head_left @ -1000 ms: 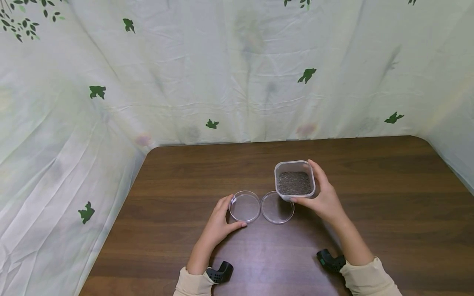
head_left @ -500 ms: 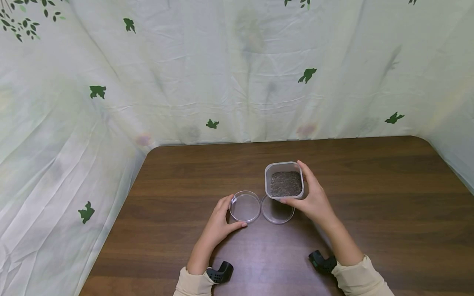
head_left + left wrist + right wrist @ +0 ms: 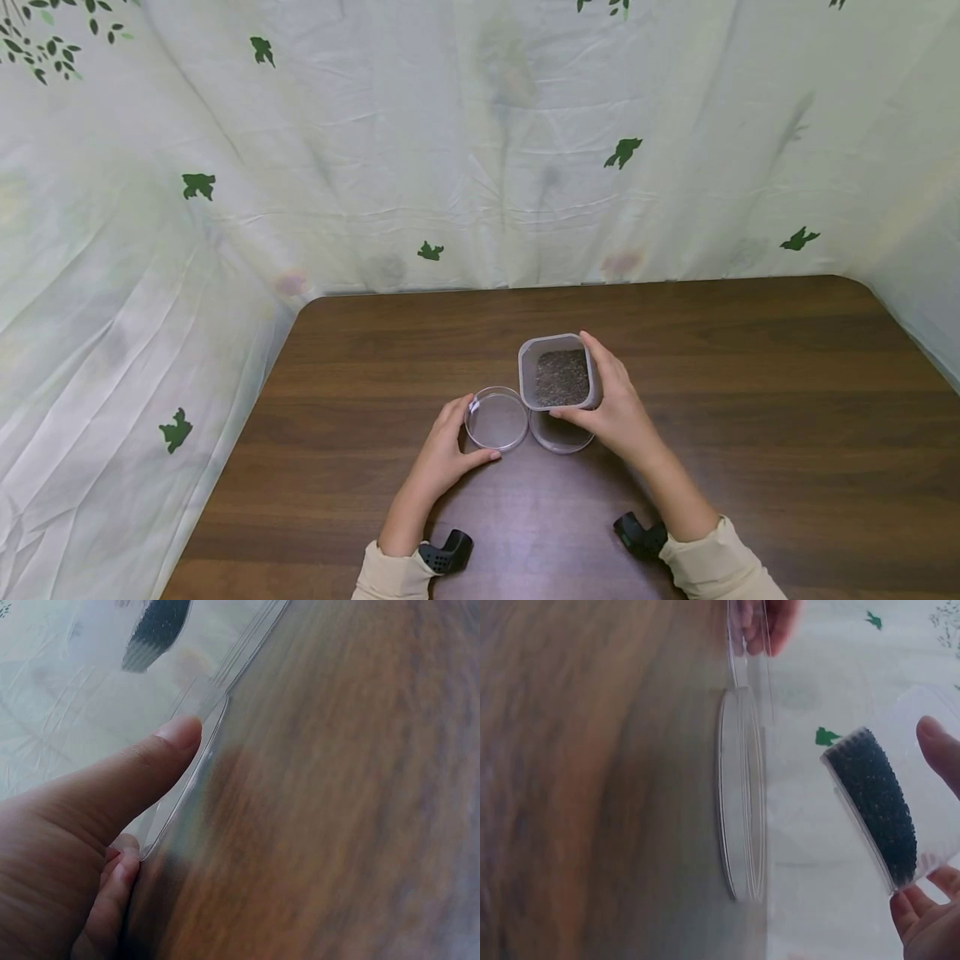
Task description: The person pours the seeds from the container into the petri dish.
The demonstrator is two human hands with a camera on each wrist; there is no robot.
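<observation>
Pale glare is spread on the near bench (image 3: pixel 525 525), the right petri dish (image 3: pixel 562 435) is shadowed, and wood grain (image 3: pixel 352 795) is blurred in both wrist views.

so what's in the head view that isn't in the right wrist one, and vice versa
Only the head view shows the cream sleeves and black wrist devices. Only the right wrist view shows the tub side-on, dark grains behind its clear wall, with a gap down to the right dish. Both show the tub, its grains, the right hand, left hand, right dish, left dish and table.
</observation>
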